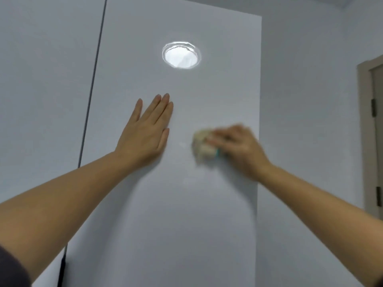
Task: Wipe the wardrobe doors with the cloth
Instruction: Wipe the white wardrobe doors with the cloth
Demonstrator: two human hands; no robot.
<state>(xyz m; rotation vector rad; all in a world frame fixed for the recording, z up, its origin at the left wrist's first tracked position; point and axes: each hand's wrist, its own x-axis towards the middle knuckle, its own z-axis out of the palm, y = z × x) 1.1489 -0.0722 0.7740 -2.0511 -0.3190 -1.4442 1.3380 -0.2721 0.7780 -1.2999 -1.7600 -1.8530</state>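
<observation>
Head view: cloth [202, 146] under right hand [241, 149]

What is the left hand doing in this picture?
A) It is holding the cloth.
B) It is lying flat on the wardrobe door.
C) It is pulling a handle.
B: the left hand lies flat, fingers straight, on the wardrobe door, while the right hand holds the cloth.

This is a room in a home. A tall, glossy white wardrobe door [186, 204] fills the centre of the frame, and a second door [41, 79] stands at the left across a dark gap [93, 79]. A round lamp's reflection [181, 55] shines in the upper centre. At the right edge are a plain white wall [306, 100] and a beige door frame [363, 131] with hinges [373, 107].
</observation>
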